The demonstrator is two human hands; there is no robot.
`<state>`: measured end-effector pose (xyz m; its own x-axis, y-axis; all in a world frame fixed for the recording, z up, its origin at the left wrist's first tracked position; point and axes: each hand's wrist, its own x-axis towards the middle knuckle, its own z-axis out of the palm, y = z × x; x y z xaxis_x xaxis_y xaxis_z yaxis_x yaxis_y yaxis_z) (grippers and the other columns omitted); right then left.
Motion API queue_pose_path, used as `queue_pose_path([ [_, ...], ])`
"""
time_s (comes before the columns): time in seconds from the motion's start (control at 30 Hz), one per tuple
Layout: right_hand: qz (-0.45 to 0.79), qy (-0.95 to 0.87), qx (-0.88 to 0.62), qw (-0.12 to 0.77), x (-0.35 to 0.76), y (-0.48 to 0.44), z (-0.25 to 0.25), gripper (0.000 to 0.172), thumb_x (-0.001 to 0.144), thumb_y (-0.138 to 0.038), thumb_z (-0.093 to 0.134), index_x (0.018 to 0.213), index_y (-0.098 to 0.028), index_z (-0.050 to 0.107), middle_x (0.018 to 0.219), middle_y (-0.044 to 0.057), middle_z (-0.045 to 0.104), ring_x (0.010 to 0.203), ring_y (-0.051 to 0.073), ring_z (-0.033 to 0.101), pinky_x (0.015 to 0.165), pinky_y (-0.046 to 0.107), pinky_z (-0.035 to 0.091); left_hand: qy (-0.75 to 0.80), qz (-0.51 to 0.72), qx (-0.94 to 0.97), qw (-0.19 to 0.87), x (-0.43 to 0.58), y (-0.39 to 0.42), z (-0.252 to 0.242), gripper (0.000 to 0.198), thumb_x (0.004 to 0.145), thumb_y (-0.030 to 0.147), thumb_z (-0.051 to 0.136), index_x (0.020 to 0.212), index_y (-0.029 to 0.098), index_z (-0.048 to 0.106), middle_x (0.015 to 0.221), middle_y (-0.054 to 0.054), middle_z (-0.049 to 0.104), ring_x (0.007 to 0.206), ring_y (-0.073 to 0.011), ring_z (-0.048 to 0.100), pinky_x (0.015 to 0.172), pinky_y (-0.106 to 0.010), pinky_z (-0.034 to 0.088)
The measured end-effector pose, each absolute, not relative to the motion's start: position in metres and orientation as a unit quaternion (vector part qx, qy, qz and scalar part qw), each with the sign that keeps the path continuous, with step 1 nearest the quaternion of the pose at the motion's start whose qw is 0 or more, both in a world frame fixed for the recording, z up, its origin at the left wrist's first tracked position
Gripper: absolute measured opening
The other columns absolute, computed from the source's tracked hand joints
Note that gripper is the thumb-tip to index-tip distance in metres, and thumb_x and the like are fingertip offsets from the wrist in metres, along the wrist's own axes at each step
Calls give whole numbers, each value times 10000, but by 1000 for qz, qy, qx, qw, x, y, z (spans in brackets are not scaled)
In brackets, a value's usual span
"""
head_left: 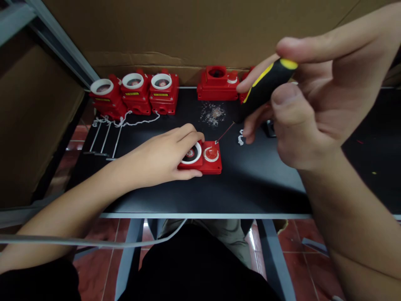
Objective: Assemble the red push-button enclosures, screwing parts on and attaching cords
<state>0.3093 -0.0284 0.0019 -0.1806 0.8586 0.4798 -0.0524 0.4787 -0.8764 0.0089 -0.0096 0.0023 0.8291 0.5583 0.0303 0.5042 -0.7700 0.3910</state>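
Observation:
A red box-like device [205,168] with a white-ringed round window and an orange-red round part lies on the black tabletop. My left hand [173,152] is wrapped over its left part, thumb along the near side and fingers over the far side, hiding that end. Above and to the right, my right hand [313,96] grips a screwdriver [266,85] by its black and yellow handle. The thin shaft slants down to the left, its tip at the device's far right corner, by a small screw.
Three red devices with white rings [133,92] stand at the back left, white cords and metal rods before them. Another red housing [216,85] stands farther right, with pale shavings [213,113] before it. White scraps [240,137] lie nearby. A pale cable [94,240] crosses in front.

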Motion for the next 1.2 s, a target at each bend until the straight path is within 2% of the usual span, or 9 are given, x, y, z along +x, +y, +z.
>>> queue_pose_path([
  [0.13,349,-668,-307,581,301,-30,11,597,1039,-658,961,1500,-420,667,1251,-15,863,902,224,890,544,335,743,282,73,937,191,9,-10,3,645,1080,428,906,1616,191,638,1533,-165,712,1362,-382,786,1194,-477,637],
  [0.3,260,-695,-235,627,292,-28,19,164,1187,-342,823,1342,-333,771,1133,-29,864,700,85,734,427,219,529,275,79,942,177,9,-11,2,647,1095,426,898,1622,160,631,1511,-175,719,1346,-375,790,1172,-471,644],
  [0.43,251,-698,-254,621,291,-25,23,167,1144,-368,890,1241,-309,767,1069,-49,739,700,44,673,474,179,517,280,78,941,174,8,-11,1,656,1090,437,904,1625,173,632,1514,-170,721,1340,-375,794,1170,-472,650],
  [0.5,235,-692,-271,627,292,-24,25,310,1056,-456,989,1142,-296,738,1062,-42,650,671,46,597,481,207,505,280,76,940,176,8,-11,1,647,1097,443,895,1628,182,631,1525,-168,718,1347,-375,794,1179,-471,648],
  [0.6,196,-703,-295,617,296,-21,25,498,933,-606,1073,1113,-320,708,1029,-12,605,764,131,569,629,303,607,278,76,942,173,7,-11,2,655,1100,436,889,1637,173,622,1536,-171,713,1356,-375,793,1184,-467,643],
  [0.73,126,-747,-328,564,302,-22,23,255,1161,-583,798,1250,-345,814,1226,53,724,1059,231,688,1105,474,678,278,75,942,171,7,-10,1,664,1100,443,885,1648,182,617,1526,-168,716,1337,-370,794,1169,-469,646],
  [0.8,121,-759,-323,553,302,-24,22,221,1208,-541,717,1237,-352,828,1271,50,746,1118,241,712,1162,497,659,274,78,943,172,7,-10,0,664,1107,454,877,1651,175,616,1522,-173,720,1334,-369,792,1163,-472,648],
  [1.03,318,-700,-218,601,285,-22,19,267,1188,-507,781,1042,-301,695,849,-28,668,761,195,658,893,433,643,265,80,947,162,7,-9,-1,680,1112,455,893,1650,151,608,1524,-182,720,1354,-373,796,1165,-465,650],
  [1.2,394,-677,-184,594,289,-10,21,246,1078,-513,797,964,-295,794,760,21,573,697,274,580,772,499,552,270,73,946,164,7,-9,2,671,1105,442,900,1639,153,615,1524,-184,716,1359,-376,792,1186,-469,647],
])
